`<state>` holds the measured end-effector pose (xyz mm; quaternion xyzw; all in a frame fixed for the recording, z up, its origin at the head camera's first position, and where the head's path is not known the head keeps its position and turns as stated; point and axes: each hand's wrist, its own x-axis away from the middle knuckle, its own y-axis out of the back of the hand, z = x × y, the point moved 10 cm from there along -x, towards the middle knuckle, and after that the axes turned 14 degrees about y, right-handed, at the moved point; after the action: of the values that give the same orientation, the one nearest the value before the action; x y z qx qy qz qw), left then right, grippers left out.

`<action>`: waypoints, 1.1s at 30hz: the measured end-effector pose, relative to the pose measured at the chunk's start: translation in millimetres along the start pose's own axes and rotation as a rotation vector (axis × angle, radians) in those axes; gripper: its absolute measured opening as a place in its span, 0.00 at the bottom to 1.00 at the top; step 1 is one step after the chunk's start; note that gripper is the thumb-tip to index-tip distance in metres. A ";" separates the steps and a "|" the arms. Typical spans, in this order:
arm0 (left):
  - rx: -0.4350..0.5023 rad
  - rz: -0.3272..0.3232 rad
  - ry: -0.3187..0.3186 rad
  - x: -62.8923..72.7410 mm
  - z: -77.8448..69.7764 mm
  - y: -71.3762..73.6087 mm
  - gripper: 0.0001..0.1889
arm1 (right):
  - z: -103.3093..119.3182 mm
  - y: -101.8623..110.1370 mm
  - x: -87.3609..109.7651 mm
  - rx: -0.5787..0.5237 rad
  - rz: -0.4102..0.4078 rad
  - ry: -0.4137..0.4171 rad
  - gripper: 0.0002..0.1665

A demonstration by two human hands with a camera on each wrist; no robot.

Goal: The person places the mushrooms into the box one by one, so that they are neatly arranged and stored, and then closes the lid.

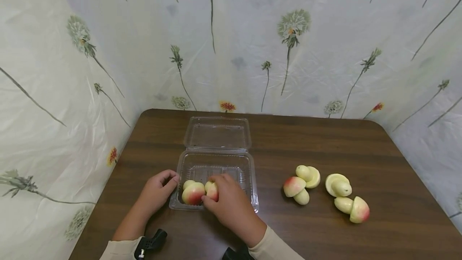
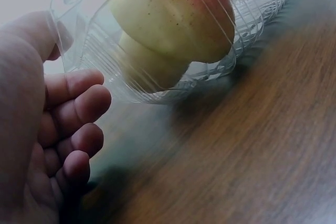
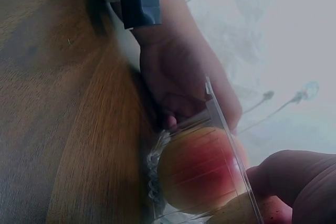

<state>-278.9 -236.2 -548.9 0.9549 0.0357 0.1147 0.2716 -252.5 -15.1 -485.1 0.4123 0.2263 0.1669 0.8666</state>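
Observation:
A clear plastic clamshell box (image 1: 252, 163) lies on the table, its lid (image 1: 218, 133) folded back. My left hand (image 1: 157, 191) pinches the box's left rim between thumb and index finger; the other fingers curl loosely outside the wall in the left wrist view. Inside at the front left sits a toy mushroom (image 1: 193, 194) with a yellow-green cap blushed red. Right beside it, my right hand (image 1: 232, 203) grips a second mushroom (image 1: 212, 191), reaching over the front rim. That mushroom is partly hidden by the fingers.
Several more toy mushrooms lie right of the box: a red-capped one (image 1: 294, 186) against a pale one (image 1: 314, 178), and another pale one (image 1: 335, 184) above a red-tipped one (image 1: 359, 210). The brown wooden table (image 1: 310, 139) meets a flower-patterned sheet (image 1: 238, 51) behind.

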 end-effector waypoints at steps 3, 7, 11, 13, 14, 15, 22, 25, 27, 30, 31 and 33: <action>0.004 0.003 -0.002 0.3 -0.2 -0.5 0.08 | -0.9 -1.9 0.3 0.010 0.012 0.001 0.27; 0.004 0.005 -0.003 0.6 -1.2 -0.5 0.08 | -0.8 -3.6 0.4 0.017 0.019 0.012 0.26; 0.001 0.005 -0.003 1.5 -2.4 -0.1 0.08 | 1.4 -3.9 0.7 0.037 0.018 0.040 0.25; -0.001 0.004 -0.003 1.9 -2.8 0.0 0.08 | 2.9 -4.5 0.9 0.054 0.022 0.056 0.24; -0.001 0.004 -0.005 2.1 -2.9 -0.1 0.08 | 3.6 -4.9 1.0 0.062 0.025 0.063 0.24; -0.001 0.004 -0.005 2.2 -2.8 -0.1 0.08 | 4.3 -5.1 1.2 0.070 0.028 0.069 0.23; -0.005 -0.002 -0.007 1.7 -2.8 -0.2 0.07 | 5.5 -6.5 1.5 0.090 0.053 0.085 0.23; -0.008 0.001 -0.005 2.3 -3.2 -0.5 0.07 | 4.3 -6.1 1.0 0.074 0.067 0.093 0.23; -0.008 0.004 -0.007 2.6 -3.7 -0.7 0.07 | 4.1 -5.1 0.6 0.061 0.072 0.102 0.22; -0.012 0.005 -0.010 2.9 -4.3 -0.7 0.07 | 5.5 -3.5 0.4 0.050 0.073 0.113 0.22; -0.015 0.005 -0.011 2.9 -4.4 -0.7 0.07 | 6.2 -3.1 0.6 0.051 0.072 0.118 0.22; -0.018 0.004 -0.010 3.2 -4.7 -0.7 0.07 | 7.6 -2.6 0.9 0.056 0.073 0.127 0.22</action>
<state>-276.9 -232.8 -544.7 0.9531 0.0312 0.1107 0.2801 -247.5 -21.1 -483.1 0.4330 0.2701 0.2178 0.8319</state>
